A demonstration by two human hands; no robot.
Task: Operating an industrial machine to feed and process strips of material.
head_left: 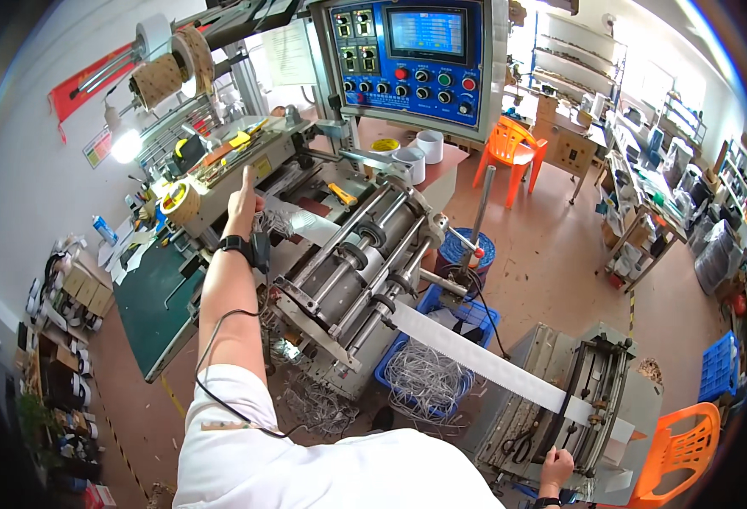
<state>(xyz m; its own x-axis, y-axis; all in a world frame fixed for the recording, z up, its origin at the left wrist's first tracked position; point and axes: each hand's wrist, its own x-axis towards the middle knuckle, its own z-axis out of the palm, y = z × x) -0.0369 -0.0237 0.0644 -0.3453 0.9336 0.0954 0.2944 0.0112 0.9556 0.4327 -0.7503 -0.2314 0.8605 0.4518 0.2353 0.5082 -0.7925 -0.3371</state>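
My left hand is raised at the press-like machine, with a dark watch and a cable at the wrist. One digit points up while the other fingers look curled; what they hold, if anything, is hidden. Silvery shredded strips lie right beside it. Low on the right, my right hand is closed beside the smaller roller machine; its grip contents cannot be made out. A white perforated strip stretches from the roller frame down to that machine. Black-handled scissors rest on its left side.
A blue control panel with screen and knobs hangs above. Beneath the strip, a blue crate holds shredded waste. Orange chairs stand behind and at lower right. A green board lies left; brown rolls are mounted upper left.
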